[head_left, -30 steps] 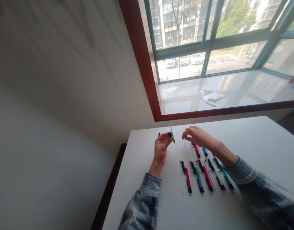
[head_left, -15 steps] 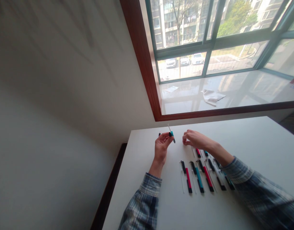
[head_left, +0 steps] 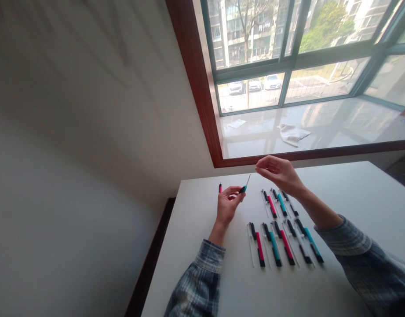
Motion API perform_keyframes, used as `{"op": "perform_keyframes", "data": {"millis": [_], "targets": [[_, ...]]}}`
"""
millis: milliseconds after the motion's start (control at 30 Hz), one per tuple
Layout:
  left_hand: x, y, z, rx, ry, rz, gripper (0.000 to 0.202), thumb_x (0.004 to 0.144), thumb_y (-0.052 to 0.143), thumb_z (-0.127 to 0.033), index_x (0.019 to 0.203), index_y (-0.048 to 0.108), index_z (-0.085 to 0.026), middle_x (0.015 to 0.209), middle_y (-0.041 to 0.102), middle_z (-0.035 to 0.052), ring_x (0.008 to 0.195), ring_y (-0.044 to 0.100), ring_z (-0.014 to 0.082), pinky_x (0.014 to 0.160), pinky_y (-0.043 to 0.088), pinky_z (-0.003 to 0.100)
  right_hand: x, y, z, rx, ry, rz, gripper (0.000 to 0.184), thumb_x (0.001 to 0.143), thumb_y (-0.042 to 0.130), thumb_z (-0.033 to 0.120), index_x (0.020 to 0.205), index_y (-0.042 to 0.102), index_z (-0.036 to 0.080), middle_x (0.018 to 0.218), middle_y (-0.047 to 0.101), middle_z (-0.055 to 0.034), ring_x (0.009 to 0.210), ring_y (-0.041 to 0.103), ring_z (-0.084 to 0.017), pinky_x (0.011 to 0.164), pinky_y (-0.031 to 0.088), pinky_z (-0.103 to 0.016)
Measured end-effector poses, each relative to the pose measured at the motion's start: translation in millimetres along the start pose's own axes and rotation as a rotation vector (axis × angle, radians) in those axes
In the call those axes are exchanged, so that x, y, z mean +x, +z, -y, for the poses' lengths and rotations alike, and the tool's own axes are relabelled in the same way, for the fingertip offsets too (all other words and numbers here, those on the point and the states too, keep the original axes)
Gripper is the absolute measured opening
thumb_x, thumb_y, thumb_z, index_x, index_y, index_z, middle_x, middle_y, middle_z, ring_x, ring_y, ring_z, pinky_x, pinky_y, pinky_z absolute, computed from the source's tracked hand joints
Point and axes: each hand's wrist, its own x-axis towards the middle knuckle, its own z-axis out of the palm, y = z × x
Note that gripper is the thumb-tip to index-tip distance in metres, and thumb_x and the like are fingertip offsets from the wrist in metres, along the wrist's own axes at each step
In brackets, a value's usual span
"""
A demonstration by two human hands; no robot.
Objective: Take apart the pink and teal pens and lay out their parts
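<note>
Teal pen piece (head_left: 243, 189) sits in a tight pinch in the left hand (head_left: 226, 208), just beyond the fingers, its thin rod angled up and away from the palm. Risk: a slipping pinch could drop it towards the rows of pens (head_left: 275, 248). Right hand (head_left: 277, 171) hangs open, curled slightly, above the white table (head_left: 341, 198), holding nothing visible.

The left hand (head_left: 226, 207) hides the lower end of the teal tool (head_left: 243, 189); the left sleeve (head_left: 202, 281) is cut off by the bottom edge, the right sleeve (head_left: 370, 273) by the right edge, and the thin strips (head_left: 249, 244) beside the pens (head_left: 260, 249) are too faint to tell
</note>
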Motion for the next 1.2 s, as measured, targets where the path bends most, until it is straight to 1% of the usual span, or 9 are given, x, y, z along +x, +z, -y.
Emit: {"op": "perform_keyframes", "data": {"millis": [100,167,367,567,733,867,933,1033,1200], "targets": [[0.7,-0.2,1.2,0.027,-0.004,0.011,0.024,0.073,0.086,-0.033,0.090,0.080,-0.017,0.090,0.076,0.0064,0.076,0.064,0.0160,0.070,0.050,0.029,-0.3,3.0,5.4,0.135,0.019,-0.002,0.022,0.086,0.080,0.040,0.097,0.072,0.022,0.096,0.074,-0.0049,0.091,0.072,-0.022,0.087,0.062,-0.039],[0.8,-0.3,1.4,0.041,-0.002,0.024,0.023,0.074,0.085,-0.033,0.091,0.080,-0.017,0.091,0.076,0.0067,0.077,0.063,0.0162,0.071,0.050,0.029,-0.4,4.3,6.3,0.164,0.036,-0.002,0.023,0.084,0.081,0.040,0.097,0.072,0.023,0.097,0.075,-0.0050,0.093,0.073,-0.023,0.087,0.062,-0.040],[0.8,-0.3,1.5,0.061,0.020,0.034,0.023,0.076,0.084,-0.033,0.092,0.080,-0.017,0.093,0.077,0.0078,0.081,0.064,0.0175,0.074,0.051,0.030,0.1,4.8,0.5,0.146,0.054,0.004,0.030,0.082,0.084,0.042,0.104,0.073,0.023,0.101,0.078,-0.0066,0.097,0.075,-0.026,0.086,0.063,-0.042],[0.7,-0.2,2.0,0.051,0.024,0.032,0.023,0.076,0.084,-0.033,0.092,0.080,-0.017,0.092,0.077,0.0078,0.080,0.064,0.0178,0.073,0.050,0.031,0.0,5.2,-1.9,0.134,0.098,0.045,0.033,0.081,0.083,0.046,0.102,0.073,0.023,0.101,0.079,-0.0083,0.098,0.075,-0.028,0.086,0.061,-0.044],[0.9,-0.4,-0.3,0.048,0.029,0.041,0.024,0.076,0.084,-0.034,0.093,0.080,-0.018,0.092,0.077,0.0075,0.081,0.066,0.0183,0.074,0.051,0.031,0.3,6.2,0.1,0.107,0.130,0.119,0.035,0.082,0.082,0.047,0.105,0.073,0.022,0.102,0.079,-0.0093,0.098,0.075,-0.028,0.087,0.059,-0.045],[0.7,0.2,-2.7,0.031,0.028,0.059,0.025,0.077,0.084,-0.035,0.095,0.080,-0.018,0.093,0.077,0.0078,0.081,0.067,0.0190,0.075,0.053,0.033,0.8,6.6,0.3,0.028,0.163,0.237,0.043,0.080,0.081,0.052,0.111,0.075,0.021,0.107,0.078,-0.0105,0.096,0.073,-0.027,0.084,0.059,-0.043],[0.5,0.5,-3.5,0.029,0.033,0.064,0.025,0.077,0.084,-0.035,0.095,0.080,-0.018,0.093,0.077,0.0077,0.081,0.067,0.0188,0.076,0.053,0.033,0.9,7.2,0.0,-0.031,0.176,0.285,0.044,0.080,0.079,0.056,0.105,0.078,0.021,0.107,0.078,-0.0109,0.094,0.073,-0.027,0.081,0.059,-0.042],[0.5,0.8,-4.1,0.036,0.042,0.064,0.025,0.078,0.084,-0.036,0.094,0.080,-0.018,0.093,0.077,0.0077,0.080,0.066,0.0183,0.076,0.053,0.033,0.8,8.4,-0.6,-0.084,0.180,0.293,0.045,0.080,0.075,0.062,0.096,0.081,0.020,0.102,0.078,-0.0108,0.091,0.072,-0.027,0.077,0.058,-0.040],[0.9,1.2,-6.5,0.042,0.042,0.068,0.027,0.077,0.084,-0.038,0.094,0.080,-0.018,0.093,0.077,0.0089,0.080,0.066,0.0188,0.073,0.053,0.033,-0.2,10.1,-2.4,-0.111,0.171,0.290,0.041,0.084,0.072,0.061,0.093,0.081,0.022,0.099,0.079,-0.0081,0.090,0.070,-0.026,0.074,0.056,-0.039]]}}
